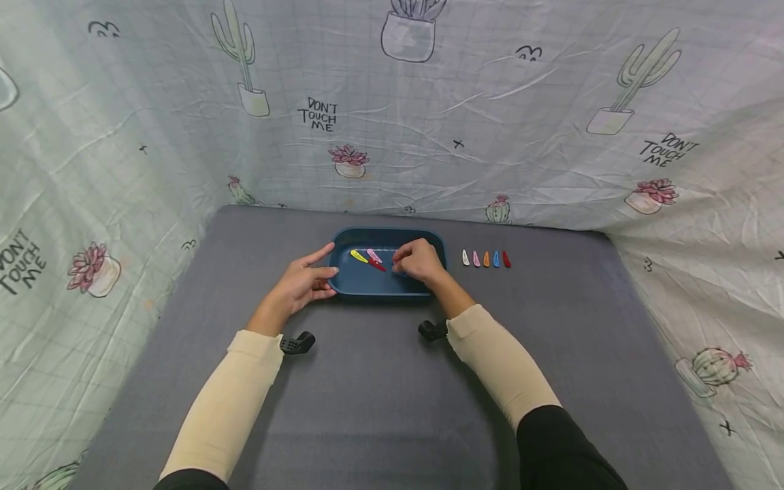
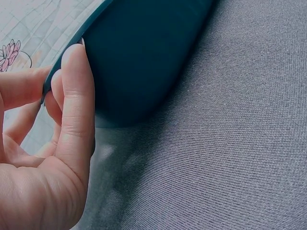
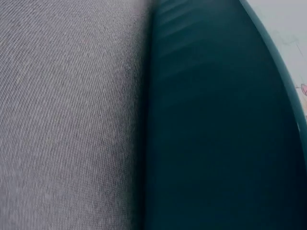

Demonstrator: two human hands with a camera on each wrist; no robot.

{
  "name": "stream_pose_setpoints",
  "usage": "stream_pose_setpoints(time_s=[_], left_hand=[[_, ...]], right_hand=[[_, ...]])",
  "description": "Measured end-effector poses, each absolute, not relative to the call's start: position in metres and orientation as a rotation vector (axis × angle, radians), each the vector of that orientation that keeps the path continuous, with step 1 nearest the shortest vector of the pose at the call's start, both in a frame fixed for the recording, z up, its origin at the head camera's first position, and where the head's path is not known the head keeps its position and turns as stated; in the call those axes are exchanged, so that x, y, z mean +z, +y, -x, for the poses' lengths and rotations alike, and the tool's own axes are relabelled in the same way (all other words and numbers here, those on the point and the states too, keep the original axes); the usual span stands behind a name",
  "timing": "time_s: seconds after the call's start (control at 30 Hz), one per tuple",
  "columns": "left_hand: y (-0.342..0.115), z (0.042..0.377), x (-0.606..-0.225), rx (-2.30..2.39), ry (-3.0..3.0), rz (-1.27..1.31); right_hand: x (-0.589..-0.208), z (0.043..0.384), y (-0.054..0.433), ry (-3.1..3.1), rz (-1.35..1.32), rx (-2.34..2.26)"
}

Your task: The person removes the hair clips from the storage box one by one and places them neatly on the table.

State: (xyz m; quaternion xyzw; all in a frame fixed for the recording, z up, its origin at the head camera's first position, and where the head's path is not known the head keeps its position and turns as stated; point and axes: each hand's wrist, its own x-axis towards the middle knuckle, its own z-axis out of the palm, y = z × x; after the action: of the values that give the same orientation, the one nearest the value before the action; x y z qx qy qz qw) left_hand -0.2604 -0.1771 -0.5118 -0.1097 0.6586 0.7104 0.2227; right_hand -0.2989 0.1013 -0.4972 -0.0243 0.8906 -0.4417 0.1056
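Note:
A dark blue tray (image 1: 386, 295) lies on the grey cloth. My left hand (image 1: 301, 280) holds its left end; in the left wrist view the thumb (image 2: 76, 91) lies along the outer wall and the other fingers are at the rim. Inside the tray are a yellow hair clip (image 1: 359, 256), a pink hair clip (image 1: 374, 256) and a red hair clip (image 1: 376, 265). Over the right half of the tray, my right hand (image 1: 421, 261) has bent fingers pointing down to the left. I cannot tell whether a clip is between its fingertips. The right wrist view shows only the tray's outside wall (image 3: 216, 115) and cloth.
Right of the tray stands a row of hair clips: white (image 1: 466, 258), pink (image 1: 476, 259), orange (image 1: 486, 259), blue (image 1: 496, 258) and red (image 1: 506, 259). A patterned curtain (image 1: 416, 170) hangs behind the table (image 1: 367, 408) and along both sides.

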Motion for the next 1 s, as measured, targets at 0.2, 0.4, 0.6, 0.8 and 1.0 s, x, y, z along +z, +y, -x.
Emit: stream_pose_setpoints(time_s=[0.2, 0.4, 0.6, 0.8, 1.0], left_hand=[[-0.175, 0.260, -0.511, 1.959, 1.822, 0.296], [-0.174, 0.260, -0.509, 1.955, 1.828, 0.300], [-0.175, 0.260, -0.509, 1.955, 1.834, 0.311], [-0.176, 0.261, -0.510, 1.953, 1.837, 0.317], [-0.176, 0.260, -0.510, 1.953, 1.843, 0.321]], right_hand=[[-0.497, 0.303, 0.099, 2.700, 0.007, -1.249], [-0.502, 0.314, 0.100, 2.767, -0.096, -1.179], [-0.505, 0.323, 0.099, 2.737, -0.118, -1.154], [-0.506, 0.324, 0.098, 2.780, -0.079, -1.067], [-0.509, 0.323, 0.097, 2.834, -0.053, -0.972]])
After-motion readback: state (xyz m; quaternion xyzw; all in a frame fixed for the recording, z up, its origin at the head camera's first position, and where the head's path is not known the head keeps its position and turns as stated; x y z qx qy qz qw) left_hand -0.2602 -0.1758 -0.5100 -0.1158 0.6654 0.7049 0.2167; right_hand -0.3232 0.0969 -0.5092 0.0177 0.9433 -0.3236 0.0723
